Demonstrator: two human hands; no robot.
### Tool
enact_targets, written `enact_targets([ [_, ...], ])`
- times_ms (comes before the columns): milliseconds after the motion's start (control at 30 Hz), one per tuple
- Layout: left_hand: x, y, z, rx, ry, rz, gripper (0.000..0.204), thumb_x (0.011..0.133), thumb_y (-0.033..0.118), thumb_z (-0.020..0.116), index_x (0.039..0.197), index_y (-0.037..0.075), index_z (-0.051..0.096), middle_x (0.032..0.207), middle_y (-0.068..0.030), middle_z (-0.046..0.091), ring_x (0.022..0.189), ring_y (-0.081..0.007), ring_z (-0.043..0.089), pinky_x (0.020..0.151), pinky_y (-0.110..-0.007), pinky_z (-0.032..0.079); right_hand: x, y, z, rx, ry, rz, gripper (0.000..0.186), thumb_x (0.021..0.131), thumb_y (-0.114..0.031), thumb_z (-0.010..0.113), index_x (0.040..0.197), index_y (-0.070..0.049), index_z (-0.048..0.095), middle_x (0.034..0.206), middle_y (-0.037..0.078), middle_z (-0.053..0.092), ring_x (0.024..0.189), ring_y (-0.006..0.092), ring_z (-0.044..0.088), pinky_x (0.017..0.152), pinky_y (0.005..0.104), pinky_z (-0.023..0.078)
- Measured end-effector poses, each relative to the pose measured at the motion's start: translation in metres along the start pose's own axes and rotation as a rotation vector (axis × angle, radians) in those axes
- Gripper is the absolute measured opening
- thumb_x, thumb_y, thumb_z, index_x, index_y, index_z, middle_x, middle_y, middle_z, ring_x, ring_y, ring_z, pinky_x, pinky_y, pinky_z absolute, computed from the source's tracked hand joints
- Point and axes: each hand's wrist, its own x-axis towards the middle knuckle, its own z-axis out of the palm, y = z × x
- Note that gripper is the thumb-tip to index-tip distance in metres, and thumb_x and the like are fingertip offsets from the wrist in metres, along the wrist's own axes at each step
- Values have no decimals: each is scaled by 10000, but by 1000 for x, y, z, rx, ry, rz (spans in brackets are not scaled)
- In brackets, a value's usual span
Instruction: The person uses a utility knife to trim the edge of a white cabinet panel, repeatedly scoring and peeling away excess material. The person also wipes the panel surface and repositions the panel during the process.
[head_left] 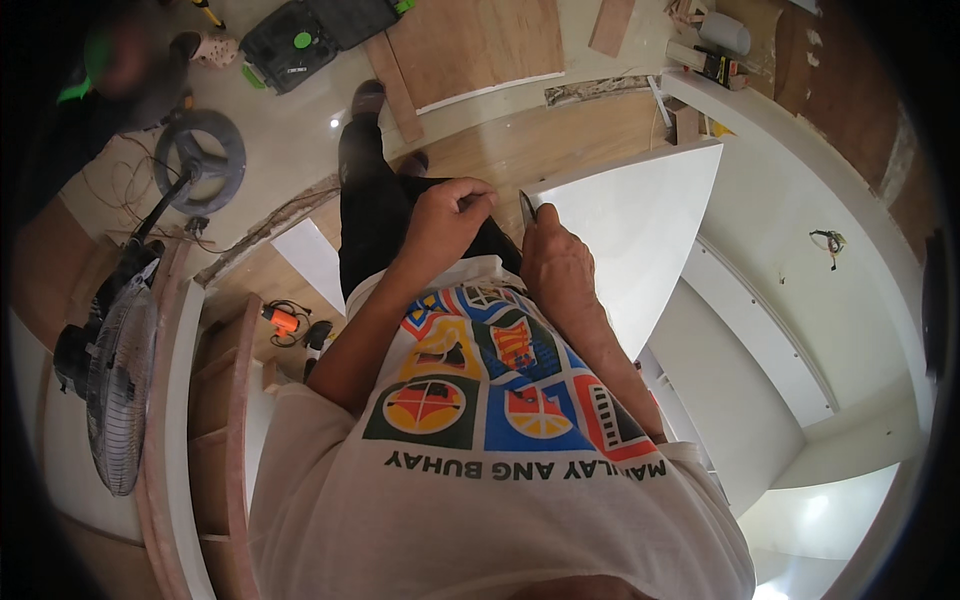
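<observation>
My right hand (557,258) is closed around a small tool with a thin, dark, blade-like part (528,207); its exact kind is unclear. The tool is at the left edge of a large white panel (632,225), close to its corner. To the left of it, my left hand (450,218) is raised in front of my dark trousers, thumb and fingers pinched together. Whatever lies between those fingertips, if anything, is too small to make out. A gap separates the two hands.
At left stands a black fan (122,375) with a round base (200,162), beside wooden shelving (240,400). An orange power tool (284,320) lies near it. Ahead are an open dark toolbox (300,45), plywood (480,45) and another person (110,90). White cabinetry (800,330) curves along the right.
</observation>
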Motion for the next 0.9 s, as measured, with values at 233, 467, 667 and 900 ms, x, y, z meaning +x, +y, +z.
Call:
enact_targets([
  [233,-5,2,5,26,-38,44,183,929,142,711,1017,-14,746,794,-52,722,686,-72,602,624,-244,480,3,-2,2,27,11,-50,79,920,-31,539,921,-5,465,720,249,641,695,465,663,613,536,526],
  [467,-6,7,0,66,-32,32,186,924,146,712,1013,-13,750,824,-57,738,701,-72,606,645,-248,487,5,2,5,3,14,-54,90,921,-41,545,923,3,466,721,254,645,694,459,666,615,531,527],
  [667,-5,3,12,47,-18,90,181,919,146,713,983,-21,748,814,-57,739,685,-81,608,642,-255,487,8,0,3,2,-2,-84,86,917,-40,539,922,16,474,697,259,637,689,458,666,616,535,528],
  [900,-6,-4,14,47,27,62,195,917,154,715,966,-32,744,765,-62,719,666,-78,604,626,-256,481,13,3,8,-28,-65,-44,98,919,-54,533,936,31,487,718,269,652,710,465,671,654,547,532],
])
